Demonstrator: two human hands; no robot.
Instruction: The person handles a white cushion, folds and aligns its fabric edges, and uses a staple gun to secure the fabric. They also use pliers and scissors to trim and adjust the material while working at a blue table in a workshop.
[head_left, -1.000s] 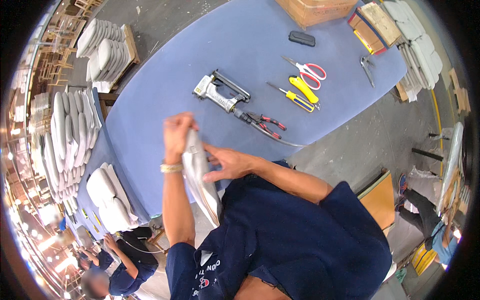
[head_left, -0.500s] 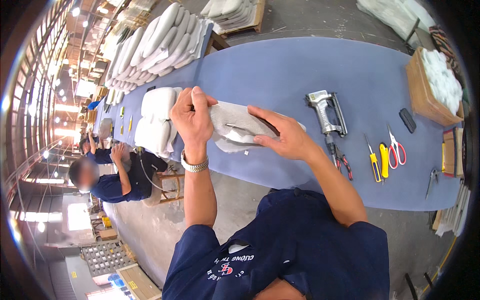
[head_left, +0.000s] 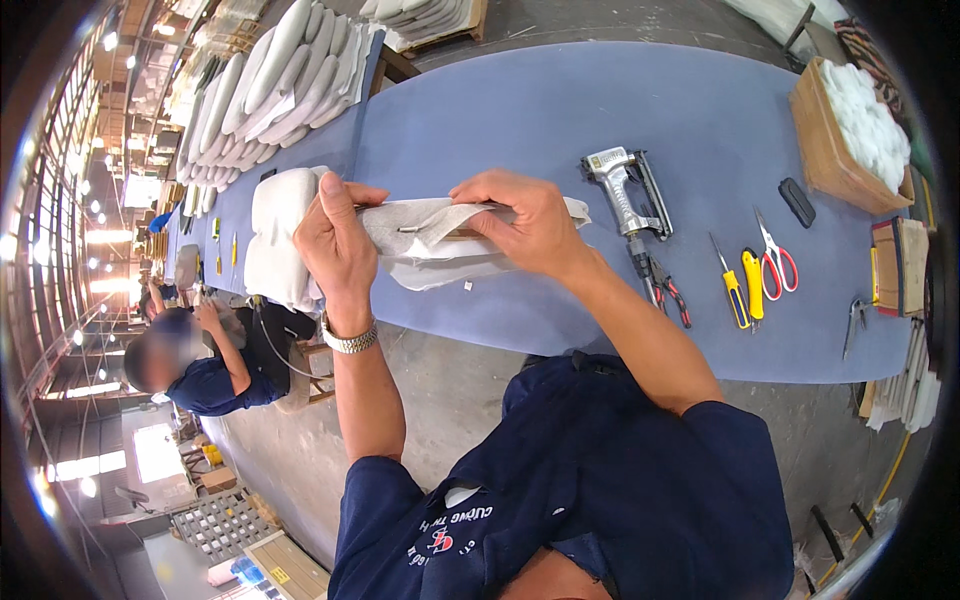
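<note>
Both my hands hold a light grey fabric-covered pad (head_left: 425, 272) over the near edge of the blue table, its narrow side turned up. My left hand (head_left: 338, 250) is closed round the pad's left end, thumb up. Toward the right end, my right hand (head_left: 528, 225) pinches the loose fabric edge, thumb tucked into the fold. A slim dark metal piece shows on the fabric between the hands; its kind is unclear. Just left of my left hand sits a stack of pale padded pieces (head_left: 283, 220). Below the held pad lies a small white scrap (head_left: 468, 286).
To the right lie a staple gun (head_left: 622, 195), red-handled pliers (head_left: 673, 295), a yellow screwdriver (head_left: 735, 300), a yellow knife (head_left: 753, 275) and scissors (head_left: 778, 268). A carton (head_left: 825, 150) holds white stuffing. Cushions (head_left: 280, 85) pile up at far left. A co-worker (head_left: 215, 370) sits left.
My right hand has shifted from lying along the pad to pinching its fabric edge, fingers curled. The pad has tilted, its narrow side now facing up. The whole view has shifted slightly.
</note>
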